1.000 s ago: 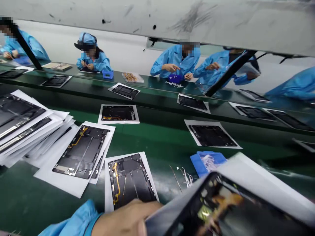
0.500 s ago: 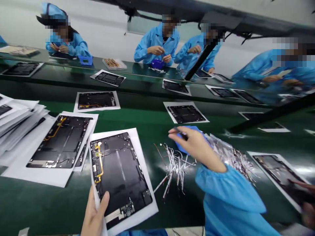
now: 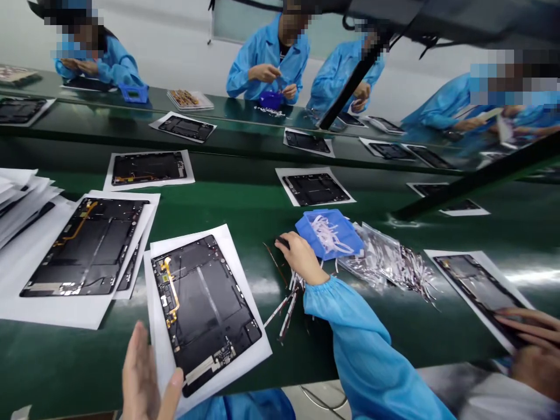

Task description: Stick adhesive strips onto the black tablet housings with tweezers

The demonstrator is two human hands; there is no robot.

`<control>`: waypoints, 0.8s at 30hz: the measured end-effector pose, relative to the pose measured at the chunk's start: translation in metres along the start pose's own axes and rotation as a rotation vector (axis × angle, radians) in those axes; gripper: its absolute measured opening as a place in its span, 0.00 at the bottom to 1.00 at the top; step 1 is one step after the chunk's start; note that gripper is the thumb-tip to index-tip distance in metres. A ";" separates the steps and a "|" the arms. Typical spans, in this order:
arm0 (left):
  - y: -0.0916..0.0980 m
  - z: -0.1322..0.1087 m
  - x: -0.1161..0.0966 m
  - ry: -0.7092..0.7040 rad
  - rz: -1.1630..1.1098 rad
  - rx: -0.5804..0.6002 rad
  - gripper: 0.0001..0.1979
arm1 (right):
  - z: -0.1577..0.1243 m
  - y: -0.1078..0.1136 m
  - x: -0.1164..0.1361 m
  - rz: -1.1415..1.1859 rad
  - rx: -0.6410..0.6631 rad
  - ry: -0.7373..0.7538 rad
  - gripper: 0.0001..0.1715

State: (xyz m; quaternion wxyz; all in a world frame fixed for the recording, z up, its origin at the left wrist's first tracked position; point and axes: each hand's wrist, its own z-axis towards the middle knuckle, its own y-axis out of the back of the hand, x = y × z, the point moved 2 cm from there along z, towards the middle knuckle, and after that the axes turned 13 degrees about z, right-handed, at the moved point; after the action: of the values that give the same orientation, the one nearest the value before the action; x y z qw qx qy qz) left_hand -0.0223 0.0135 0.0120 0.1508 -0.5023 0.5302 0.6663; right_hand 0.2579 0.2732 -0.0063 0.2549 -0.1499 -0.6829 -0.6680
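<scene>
A black tablet back housing [image 3: 210, 309], with an orange flex cable [image 3: 174, 291] along its left side, lies on white paper [image 3: 258, 335] before me. My left hand [image 3: 146, 373] is at the paper's lower left, fingers stretched and apart, its thumb near the housing's bottom corner. My right hand [image 3: 303, 256] is closed around a small dark object [image 3: 282, 241], whose kind I cannot make out. It hovers over the far end of a loose heap of thin white strips [image 3: 286, 315], partly hiding them. Right beside it stands a blue plastic bin [image 3: 304, 224] with more white strips.
Clear bags of strips [image 3: 371, 256] lie right of the bin. Another housing [image 3: 87, 251] and a paper stack [image 3: 26, 204] are at left. A co-worker's hand [image 3: 531, 329] touches a housing at right. A black post [image 3: 472, 178] slants across; several co-workers sit opposite.
My right hand has moved left and nearer, from in front of the blue bin to above the strips, uncovering the bin. My left hand has loosened from the paper's edge and opened. The view has shifted.
</scene>
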 end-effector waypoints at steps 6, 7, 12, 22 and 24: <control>0.010 0.023 0.019 -0.061 -0.038 -0.156 0.29 | -0.005 0.009 0.010 0.019 -0.036 0.017 0.03; 0.011 0.029 0.022 -0.082 -0.019 -0.170 0.28 | -0.008 0.017 0.012 0.027 -0.053 0.031 0.03; 0.012 0.049 0.027 -0.143 0.068 -0.151 0.27 | -0.031 0.078 0.009 0.041 -0.268 0.018 0.06; 0.006 0.053 0.033 -0.130 -0.057 -0.154 0.21 | -0.076 0.053 -0.026 -0.009 -0.253 0.029 0.04; 0.007 0.051 0.035 -0.133 -0.064 -0.153 0.21 | -0.079 0.043 -0.028 -0.005 -0.219 0.053 0.05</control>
State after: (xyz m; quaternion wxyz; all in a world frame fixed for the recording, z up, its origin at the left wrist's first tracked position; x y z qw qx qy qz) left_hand -0.0690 0.0435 -0.0165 0.1679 -0.4835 0.4502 0.7317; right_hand 0.3159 0.2012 0.0121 0.2536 -0.1574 -0.5991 -0.7430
